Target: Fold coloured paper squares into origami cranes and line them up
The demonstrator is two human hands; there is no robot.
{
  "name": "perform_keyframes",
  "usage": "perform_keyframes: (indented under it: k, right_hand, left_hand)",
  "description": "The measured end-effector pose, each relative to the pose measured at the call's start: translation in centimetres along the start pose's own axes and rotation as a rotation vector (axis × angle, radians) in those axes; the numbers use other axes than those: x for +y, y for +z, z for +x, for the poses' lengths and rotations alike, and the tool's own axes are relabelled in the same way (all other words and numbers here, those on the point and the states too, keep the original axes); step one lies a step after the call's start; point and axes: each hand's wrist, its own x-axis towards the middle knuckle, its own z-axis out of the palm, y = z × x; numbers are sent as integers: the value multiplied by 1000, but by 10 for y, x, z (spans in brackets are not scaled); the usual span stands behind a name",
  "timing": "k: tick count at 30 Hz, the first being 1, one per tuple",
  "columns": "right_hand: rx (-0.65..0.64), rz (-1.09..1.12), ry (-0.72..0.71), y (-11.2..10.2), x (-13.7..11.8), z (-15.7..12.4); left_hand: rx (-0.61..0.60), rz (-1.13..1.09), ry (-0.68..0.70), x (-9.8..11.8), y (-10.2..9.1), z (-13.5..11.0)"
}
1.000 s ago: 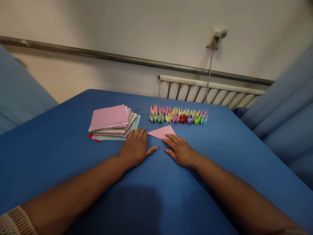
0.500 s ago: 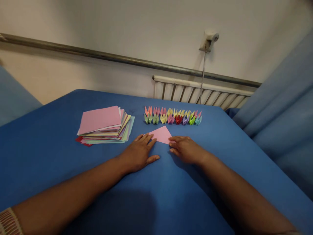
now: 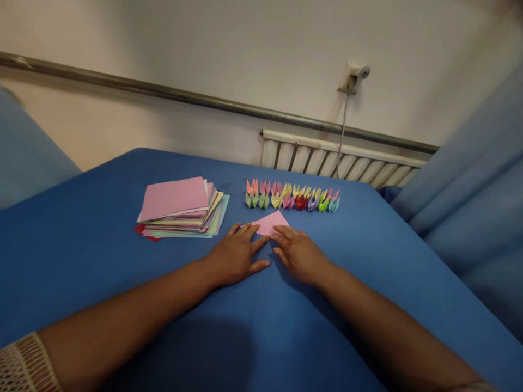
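Observation:
A pink sheet of origami paper, folded to a point at its far side, lies flat on the blue-covered table. My left hand rests palm down with fingers spread, its fingertips on the paper's left part and near edge. On the right side of the sheet, the fingertips of my right hand press down, its fingers stretched out and the thumb a little apart. The right corner of the paper is hidden under those fingers. Neither hand grips anything.
Two rows of small folded paper figures in several colours stand just beyond the paper. A stack of coloured paper sheets lies to the left. A radiator, metal rail and blue curtain border the table.
My right hand has slid leftward over the paper, closer to my left hand, and covers more of its right side. The left hand stays in place; the view has shifted slightly.

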Motion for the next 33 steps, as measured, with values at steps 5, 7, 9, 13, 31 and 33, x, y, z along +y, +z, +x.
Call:
perform_keyframes:
  k: [5, 7, 9, 13, 31, 33]
  right_hand:
    - [-15, 68, -29, 18, -2, 0]
    - [-2, 71, -41, 16, 1, -1]
    - [10, 74, -41, 15, 3, -1]
    - [32, 104, -25, 16, 4, 2]
    - [-296, -223, 133, -34, 8, -20]
    - [-249, -295, 228, -32, 11, -16]
  left_hand:
    - [33, 59, -68, -4, -5, -2]
    - [31, 83, -117, -7, -11, -3]
    - [21, 101, -181, -11, -15, -4]
    - [121, 73, -257, -10, -15, -3]
    - [-7, -170, 43, -9, 2, -4]
    - [-19, -172, 48, -9, 1, -4]
